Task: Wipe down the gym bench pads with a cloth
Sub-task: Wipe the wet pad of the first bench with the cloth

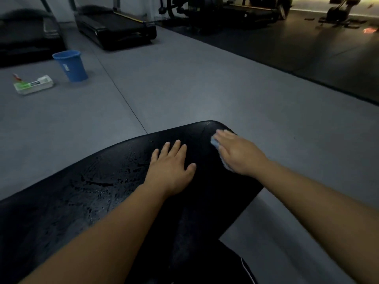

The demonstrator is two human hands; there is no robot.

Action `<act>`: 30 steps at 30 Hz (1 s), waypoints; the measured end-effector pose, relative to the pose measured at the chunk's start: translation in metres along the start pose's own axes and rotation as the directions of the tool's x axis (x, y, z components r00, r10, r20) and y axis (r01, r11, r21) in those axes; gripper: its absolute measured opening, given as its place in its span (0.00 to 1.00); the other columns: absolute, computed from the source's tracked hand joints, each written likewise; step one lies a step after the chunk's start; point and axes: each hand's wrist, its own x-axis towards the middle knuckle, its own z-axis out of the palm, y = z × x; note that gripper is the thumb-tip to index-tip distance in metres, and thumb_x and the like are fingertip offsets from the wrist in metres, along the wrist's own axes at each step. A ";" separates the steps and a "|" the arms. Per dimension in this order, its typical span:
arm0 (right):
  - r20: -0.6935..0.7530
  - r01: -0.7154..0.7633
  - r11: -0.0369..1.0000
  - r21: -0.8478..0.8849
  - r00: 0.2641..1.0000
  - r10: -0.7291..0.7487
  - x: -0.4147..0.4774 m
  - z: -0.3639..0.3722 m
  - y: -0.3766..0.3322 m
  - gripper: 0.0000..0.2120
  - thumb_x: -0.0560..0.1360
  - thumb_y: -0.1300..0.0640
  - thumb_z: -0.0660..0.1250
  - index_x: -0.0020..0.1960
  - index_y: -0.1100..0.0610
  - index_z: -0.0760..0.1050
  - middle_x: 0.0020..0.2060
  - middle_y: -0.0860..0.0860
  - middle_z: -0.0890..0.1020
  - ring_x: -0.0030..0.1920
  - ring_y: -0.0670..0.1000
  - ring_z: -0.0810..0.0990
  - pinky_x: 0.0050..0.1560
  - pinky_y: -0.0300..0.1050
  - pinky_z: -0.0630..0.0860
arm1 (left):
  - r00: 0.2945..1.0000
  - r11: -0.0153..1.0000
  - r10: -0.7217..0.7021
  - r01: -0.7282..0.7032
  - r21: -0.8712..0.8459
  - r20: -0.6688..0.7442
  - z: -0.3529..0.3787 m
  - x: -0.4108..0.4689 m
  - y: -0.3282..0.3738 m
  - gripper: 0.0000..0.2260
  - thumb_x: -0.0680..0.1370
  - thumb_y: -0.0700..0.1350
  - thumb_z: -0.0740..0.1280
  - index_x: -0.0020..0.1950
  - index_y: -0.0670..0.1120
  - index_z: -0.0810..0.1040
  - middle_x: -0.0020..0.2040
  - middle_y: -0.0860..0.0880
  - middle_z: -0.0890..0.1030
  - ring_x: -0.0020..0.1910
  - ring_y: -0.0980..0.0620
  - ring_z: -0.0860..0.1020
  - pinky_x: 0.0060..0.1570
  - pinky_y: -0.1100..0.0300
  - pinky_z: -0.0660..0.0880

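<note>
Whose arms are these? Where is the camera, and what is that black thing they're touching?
There is no robot here, just a person cleaning in a gym. The camera sits on the person's head and looks down, so you see their own two arms. The black thing is a bench pad; its left part looks wet with drops. The left hand lies flat on the pad. The right hand presses a light blue cloth flat near the pad's far end. Neither hand grips anything. Behind, on the floor, stand a blue bucket and a treadmill.
</note>
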 end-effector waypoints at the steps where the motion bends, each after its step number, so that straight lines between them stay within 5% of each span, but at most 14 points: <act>1: -0.026 -0.092 0.996 -0.020 0.995 0.091 0.020 0.001 -0.009 0.26 0.83 0.49 0.51 0.76 0.61 0.63 0.77 0.58 0.61 0.78 0.56 0.58 0.77 0.47 0.53 | 0.999 1.000 0.016 -0.017 0.025 0.028 -0.003 0.000 -0.003 0.32 0.83 0.63 0.49 0.83 0.52 0.47 0.82 0.52 0.43 0.81 0.50 0.41 0.79 0.46 0.42; 3: -0.086 -0.161 0.985 -0.056 0.984 0.156 0.041 0.004 -0.039 0.22 0.83 0.54 0.56 0.73 0.63 0.65 0.76 0.60 0.63 0.76 0.58 0.59 0.76 0.49 0.54 | 1.000 0.996 0.017 -0.018 0.089 0.016 -0.003 -0.005 -0.008 0.33 0.81 0.67 0.47 0.82 0.53 0.46 0.82 0.53 0.43 0.81 0.50 0.42 0.79 0.46 0.42; 6: -0.132 0.100 0.995 0.030 0.987 -0.096 0.008 0.007 -0.062 0.21 0.82 0.53 0.56 0.72 0.57 0.69 0.76 0.55 0.62 0.76 0.55 0.56 0.73 0.49 0.59 | 0.998 0.995 -0.033 0.038 0.094 -0.058 0.005 -0.011 -0.010 0.35 0.80 0.69 0.44 0.82 0.53 0.45 0.82 0.53 0.43 0.81 0.50 0.41 0.78 0.44 0.40; 8: -0.150 0.236 0.971 0.042 0.962 -0.227 -0.021 0.007 -0.053 0.19 0.79 0.52 0.58 0.68 0.55 0.74 0.70 0.53 0.68 0.69 0.55 0.64 0.67 0.48 0.65 | 0.996 0.996 -0.039 0.046 0.083 -0.084 0.009 -0.010 -0.010 0.36 0.80 0.69 0.44 0.83 0.51 0.45 0.82 0.52 0.43 0.81 0.50 0.41 0.78 0.44 0.40; 10: -0.144 0.199 0.980 0.027 0.971 -0.193 -0.008 0.004 -0.028 0.18 0.77 0.55 0.58 0.63 0.55 0.78 0.63 0.53 0.74 0.62 0.55 0.70 0.63 0.48 0.68 | 0.995 0.996 -0.037 0.044 0.073 -0.095 0.008 -0.009 -0.010 0.35 0.80 0.68 0.44 0.83 0.50 0.46 0.82 0.51 0.43 0.81 0.50 0.41 0.78 0.44 0.40; 15: -0.200 -0.178 0.981 0.081 0.961 0.191 0.083 0.010 -0.027 0.12 0.77 0.62 0.62 0.59 0.58 0.77 0.60 0.55 0.77 0.63 0.58 0.72 0.61 0.49 0.70 | 0.995 0.996 -0.033 0.041 0.076 -0.094 0.009 -0.008 -0.010 0.35 0.80 0.67 0.44 0.83 0.50 0.45 0.82 0.51 0.42 0.81 0.50 0.40 0.78 0.44 0.40; 21: -0.059 0.271 0.960 0.067 0.962 -0.268 -0.006 0.004 -0.048 0.25 0.82 0.52 0.55 0.78 0.53 0.61 0.78 0.46 0.60 0.78 0.45 0.56 0.75 0.37 0.49 | 0.995 0.998 -0.025 0.030 0.047 -0.101 0.010 -0.007 -0.013 0.31 0.82 0.61 0.46 0.82 0.49 0.46 0.83 0.50 0.43 0.81 0.51 0.41 0.78 0.44 0.41; 27: -0.115 -0.129 0.992 0.013 0.985 0.130 0.056 0.005 -0.017 0.23 0.83 0.52 0.51 0.74 0.59 0.66 0.75 0.57 0.67 0.77 0.55 0.61 0.76 0.46 0.55 | 0.994 0.999 -0.033 0.035 0.016 -0.100 0.008 -0.008 -0.011 0.29 0.83 0.58 0.46 0.82 0.49 0.47 0.83 0.51 0.44 0.81 0.51 0.41 0.78 0.45 0.42; 30: -0.070 0.106 0.994 -0.003 0.992 -0.106 0.008 0.009 -0.055 0.24 0.83 0.52 0.52 0.77 0.57 0.62 0.78 0.53 0.62 0.78 0.52 0.58 0.77 0.46 0.54 | 0.994 0.999 -0.037 0.040 0.024 -0.100 0.009 -0.008 -0.012 0.28 0.83 0.55 0.47 0.82 0.49 0.48 0.83 0.51 0.45 0.81 0.51 0.42 0.78 0.45 0.42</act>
